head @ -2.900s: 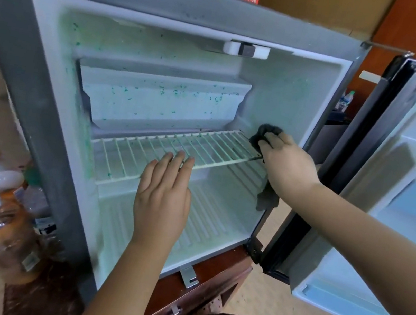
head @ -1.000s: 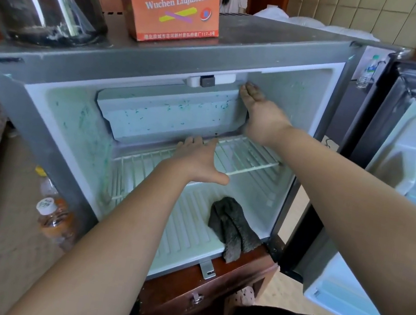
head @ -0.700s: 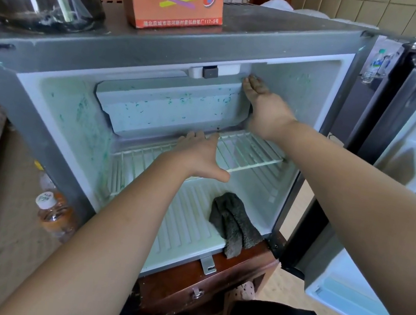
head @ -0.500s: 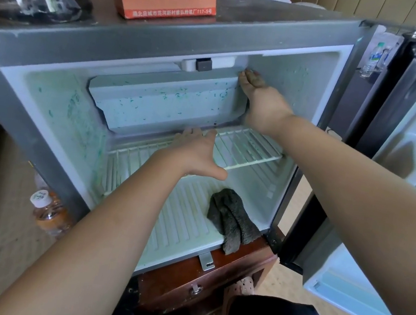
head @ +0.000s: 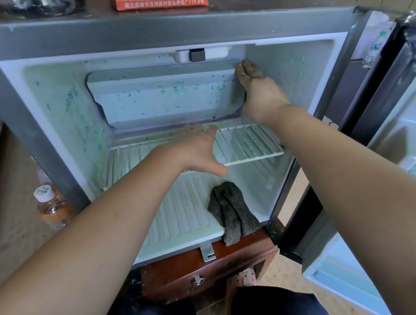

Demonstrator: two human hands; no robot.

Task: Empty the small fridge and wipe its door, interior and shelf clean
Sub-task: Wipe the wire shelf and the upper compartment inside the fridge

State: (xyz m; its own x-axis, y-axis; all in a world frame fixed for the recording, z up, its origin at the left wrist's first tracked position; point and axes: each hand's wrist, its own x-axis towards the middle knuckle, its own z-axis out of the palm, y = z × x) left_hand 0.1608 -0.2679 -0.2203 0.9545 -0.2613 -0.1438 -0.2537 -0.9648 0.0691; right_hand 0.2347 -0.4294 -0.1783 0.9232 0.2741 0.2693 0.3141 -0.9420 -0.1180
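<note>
Wooden cabinet (head: 223, 265) carrying open fridge (head: 139, 31). Left hand (head: 197, 150) lying flat, fingers straight, on wire shelf (head: 253, 145); right hand (head: 258, 92), fingers straight, touching freezer box (head: 161, 99). Cloth (head: 234, 209) lying on fridge floor.

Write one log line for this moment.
left hand: flat on wire shelf | right hand: touching freezer box | cloth: lying on fridge floor

Surfaces I see at the small fridge (head: 167, 27)
Its outer shell (head: 44, 33) looks matt grey metal, the inner lining (head: 56, 97) smooth white plastic with green smears; the shelf (head: 251, 147) is white coated wire, the cloth (head: 233, 212) dark and fuzzy, the cabinet (head: 226, 262) glossy red-brown wood.
</note>
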